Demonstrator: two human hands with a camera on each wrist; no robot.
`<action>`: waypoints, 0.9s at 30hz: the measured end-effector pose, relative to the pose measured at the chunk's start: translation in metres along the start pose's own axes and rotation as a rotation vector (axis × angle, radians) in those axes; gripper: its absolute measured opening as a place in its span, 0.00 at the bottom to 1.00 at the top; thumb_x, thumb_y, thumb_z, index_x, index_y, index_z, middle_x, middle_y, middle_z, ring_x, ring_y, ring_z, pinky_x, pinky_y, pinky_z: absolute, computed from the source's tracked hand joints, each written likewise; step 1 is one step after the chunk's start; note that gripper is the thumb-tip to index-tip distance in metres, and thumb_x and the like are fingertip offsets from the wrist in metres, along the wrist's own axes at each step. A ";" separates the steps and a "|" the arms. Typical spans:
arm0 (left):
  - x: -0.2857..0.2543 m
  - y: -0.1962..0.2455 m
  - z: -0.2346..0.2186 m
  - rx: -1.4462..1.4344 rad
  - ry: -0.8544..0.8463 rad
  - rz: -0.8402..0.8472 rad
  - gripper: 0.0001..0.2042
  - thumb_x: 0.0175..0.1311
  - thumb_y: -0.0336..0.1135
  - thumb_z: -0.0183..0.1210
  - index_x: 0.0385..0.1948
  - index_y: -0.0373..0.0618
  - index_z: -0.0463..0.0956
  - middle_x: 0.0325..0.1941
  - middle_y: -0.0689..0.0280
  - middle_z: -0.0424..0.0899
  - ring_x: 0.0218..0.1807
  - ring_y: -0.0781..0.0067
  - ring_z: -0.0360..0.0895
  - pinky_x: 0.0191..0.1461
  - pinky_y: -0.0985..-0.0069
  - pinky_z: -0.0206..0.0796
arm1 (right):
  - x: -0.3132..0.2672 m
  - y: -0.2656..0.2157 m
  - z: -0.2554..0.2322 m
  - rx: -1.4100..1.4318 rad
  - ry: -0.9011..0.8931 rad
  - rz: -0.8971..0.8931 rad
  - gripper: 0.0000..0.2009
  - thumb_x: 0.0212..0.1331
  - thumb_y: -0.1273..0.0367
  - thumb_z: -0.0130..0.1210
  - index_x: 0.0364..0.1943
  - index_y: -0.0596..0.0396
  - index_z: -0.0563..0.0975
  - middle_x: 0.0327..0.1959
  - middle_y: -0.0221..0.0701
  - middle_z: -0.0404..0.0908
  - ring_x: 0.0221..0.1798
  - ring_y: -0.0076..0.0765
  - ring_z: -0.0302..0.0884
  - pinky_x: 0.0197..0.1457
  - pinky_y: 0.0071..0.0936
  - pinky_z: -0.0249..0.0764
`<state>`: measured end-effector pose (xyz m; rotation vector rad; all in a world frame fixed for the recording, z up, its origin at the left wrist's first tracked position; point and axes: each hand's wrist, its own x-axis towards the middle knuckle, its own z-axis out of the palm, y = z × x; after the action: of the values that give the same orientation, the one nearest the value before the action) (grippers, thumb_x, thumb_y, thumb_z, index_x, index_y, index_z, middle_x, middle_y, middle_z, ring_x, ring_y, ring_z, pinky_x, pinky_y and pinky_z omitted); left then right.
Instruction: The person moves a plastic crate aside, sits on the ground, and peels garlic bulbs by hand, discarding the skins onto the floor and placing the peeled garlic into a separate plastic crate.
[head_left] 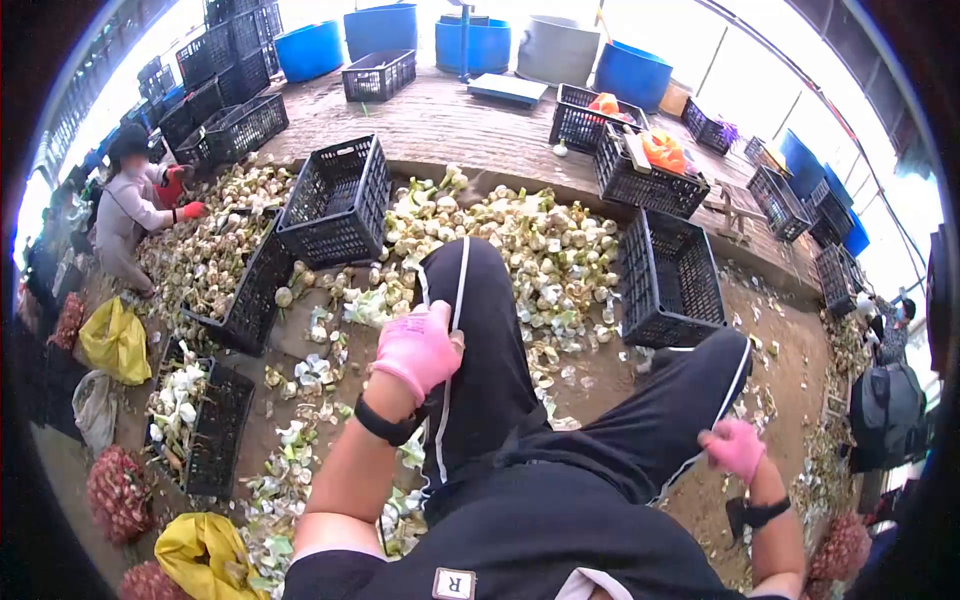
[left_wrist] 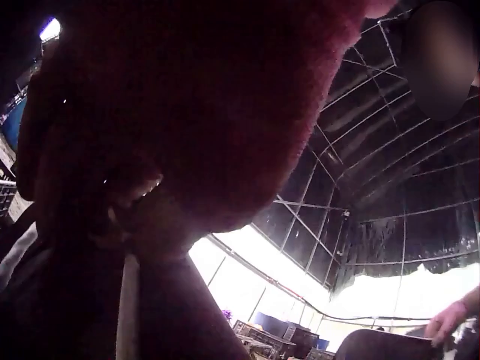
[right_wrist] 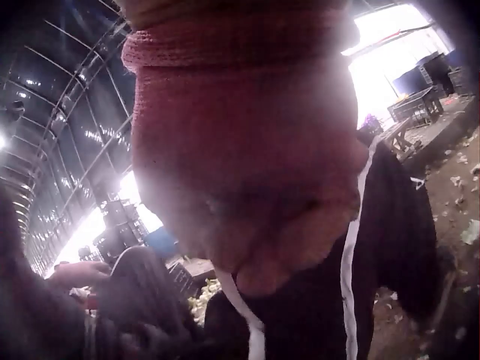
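In the head view, my left hand [head_left: 415,348], in a pink glove, grips the cloth of the black trousers [head_left: 480,310] at the left thigh, by the white side stripe. Its fingers are in deep shadow in the left wrist view. On the other leg my right hand [head_left: 735,448], also pink-gloved, pinches the trouser cloth near its stripe; the right wrist view shows the fingers [right_wrist: 274,255] curled there. Beyond the knees spreads a heap of pale bulbs [head_left: 540,240] with stalks and leaves. A black slatted crate [head_left: 340,205] stands left of the heap, another crate [head_left: 672,280] right of it.
Another person [head_left: 130,210] in red gloves works at the bulbs on the left. A tilted crate [head_left: 220,430], yellow sacks [head_left: 115,340] and red net bags [head_left: 118,495] lie nearer. Blue tubs [head_left: 380,32] line the raised floor behind. Loose peel litters the ground.
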<state>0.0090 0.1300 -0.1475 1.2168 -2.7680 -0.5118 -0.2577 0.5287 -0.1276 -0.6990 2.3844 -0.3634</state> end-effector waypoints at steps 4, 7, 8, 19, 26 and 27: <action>0.017 -0.009 0.013 -0.099 0.055 0.031 0.12 0.57 0.41 0.55 0.35 0.43 0.75 0.40 0.51 0.80 0.45 0.49 0.77 0.49 0.59 0.68 | -0.027 0.009 0.029 -0.070 -0.249 -0.076 0.19 0.56 0.56 0.55 0.21 0.60 0.78 0.20 0.38 0.81 0.24 0.34 0.80 0.32 0.30 0.75; 0.025 -0.004 0.009 -0.164 0.004 0.043 0.10 0.55 0.39 0.56 0.33 0.43 0.77 0.37 0.52 0.81 0.43 0.49 0.78 0.48 0.60 0.69 | -0.001 -0.006 0.022 -0.572 -0.342 -0.145 0.22 0.58 0.52 0.49 0.27 0.58 0.81 0.25 0.42 0.82 0.32 0.44 0.82 0.40 0.36 0.76; 0.024 -0.002 0.008 -0.185 -0.042 0.028 0.10 0.55 0.39 0.56 0.32 0.43 0.78 0.35 0.52 0.82 0.42 0.49 0.78 0.47 0.61 0.70 | 0.013 -0.023 0.016 -0.983 -0.352 -0.220 0.24 0.59 0.50 0.46 0.31 0.57 0.82 0.29 0.45 0.82 0.38 0.48 0.82 0.45 0.40 0.76; -0.003 0.028 0.022 -0.075 0.011 -0.025 0.21 0.56 0.47 0.60 0.47 0.43 0.73 0.43 0.51 0.79 0.50 0.52 0.76 0.54 0.63 0.66 | 0.159 -0.250 0.086 -0.215 0.078 -0.599 0.34 0.59 0.37 0.39 0.43 0.57 0.76 0.47 0.49 0.78 0.54 0.53 0.74 0.57 0.42 0.68; -0.018 0.022 0.014 -0.239 0.020 -0.088 0.14 0.49 0.36 0.61 0.37 0.41 0.78 0.37 0.54 0.83 0.42 0.55 0.80 0.47 0.67 0.71 | 0.177 -0.259 0.076 -0.191 -0.171 -0.954 0.27 0.60 0.44 0.48 0.34 0.58 0.77 0.37 0.48 0.80 0.47 0.54 0.77 0.50 0.42 0.71; -0.024 0.019 0.013 -0.249 0.013 -0.076 0.14 0.49 0.35 0.62 0.37 0.40 0.78 0.36 0.54 0.83 0.41 0.57 0.80 0.46 0.68 0.71 | 0.175 -0.259 0.076 -0.163 -0.234 -0.993 0.27 0.60 0.44 0.48 0.33 0.59 0.77 0.36 0.49 0.80 0.45 0.54 0.77 0.48 0.42 0.71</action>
<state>0.0095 0.1626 -0.1521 1.2633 -2.5581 -0.8227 -0.2245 0.2104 -0.1646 -1.8679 1.6994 -0.4464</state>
